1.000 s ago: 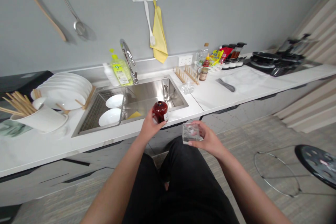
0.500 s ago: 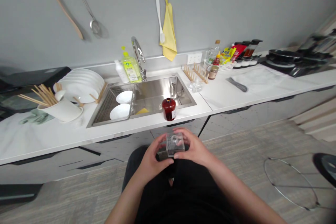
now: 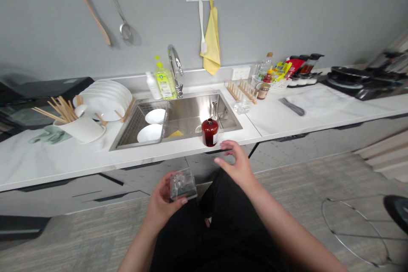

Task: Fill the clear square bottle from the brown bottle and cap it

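Observation:
A clear, square plastic box [image 3: 184, 185] is gripped by my left hand [image 3: 164, 195], low over my lap in front of the cabinets. My right hand [image 3: 237, 163] holds nothing; its thumb and fingers are apart, close to the counter's front edge. Just beyond its fingertips a dark red glass bottle [image 3: 210, 133] with a narrow neck and a pale label stands upright at the sink's front rim. What the box contains, if anything, I cannot make out.
Behind the bottle lies a steel sink [image 3: 188, 112] with white bowls [image 3: 149, 133] in a wire basket. White plates [image 3: 105, 100] and a tilted holder [image 3: 81, 126] of chopsticks stand left. Right of the sink are a small wooden rack [image 3: 241, 91] and a grey utensil [image 3: 292, 106].
My right hand has let go of the clear box and moved up and right toward the bottle. My left hand has carried the box to the left.

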Motion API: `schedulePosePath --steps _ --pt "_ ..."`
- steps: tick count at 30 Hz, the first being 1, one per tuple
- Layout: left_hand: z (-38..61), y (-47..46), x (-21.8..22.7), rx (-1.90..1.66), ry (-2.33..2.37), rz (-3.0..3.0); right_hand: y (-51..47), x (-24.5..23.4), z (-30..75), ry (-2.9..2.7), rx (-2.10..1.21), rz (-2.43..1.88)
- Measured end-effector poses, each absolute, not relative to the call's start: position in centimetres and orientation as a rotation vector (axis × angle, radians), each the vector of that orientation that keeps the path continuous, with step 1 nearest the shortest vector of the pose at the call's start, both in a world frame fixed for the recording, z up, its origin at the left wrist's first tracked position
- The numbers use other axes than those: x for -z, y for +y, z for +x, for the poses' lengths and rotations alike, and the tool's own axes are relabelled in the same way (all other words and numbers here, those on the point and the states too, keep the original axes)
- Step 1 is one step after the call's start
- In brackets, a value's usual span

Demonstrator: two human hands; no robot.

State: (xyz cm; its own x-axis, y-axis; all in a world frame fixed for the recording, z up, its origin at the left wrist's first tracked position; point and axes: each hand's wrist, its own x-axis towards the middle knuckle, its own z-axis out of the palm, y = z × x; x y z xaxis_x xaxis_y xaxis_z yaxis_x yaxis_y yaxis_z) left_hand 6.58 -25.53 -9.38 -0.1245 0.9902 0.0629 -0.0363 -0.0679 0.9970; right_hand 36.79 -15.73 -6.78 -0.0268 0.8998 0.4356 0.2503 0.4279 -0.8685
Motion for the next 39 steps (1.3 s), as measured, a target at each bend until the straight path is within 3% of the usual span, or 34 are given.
schedulePosePath --steps 4,14,19,29,34,39 --pt "5.5 -25.3 9.7 -1.514 1.217 0.987 -10.7 8.0 37.1 -1.536 -0.539 -1.099" --pt "3.5 -22.0 8.6 -1.659 1.095 0.805 -5.1 8.4 33.6 -1.557 -0.664 -1.199" --pt "2.9 -19.0 7.0 -1.654 0.987 0.791 -3.6 6.3 34.1 -1.563 -0.669 -1.175" --pt "1.4 -2.2 -0.4 -1.456 0.663 0.858 11.3 -1.4 33.3 -1.97 -0.889 -0.91" --pt "0.9 6.7 -0.4 -1.474 0.617 0.918 18.7 -0.3 29.9 -1.882 -1.235 -0.793" --pt "0.2 13.8 0.4 -1.513 0.611 0.945 22.7 3.8 26.5 -1.595 -1.226 -0.824"
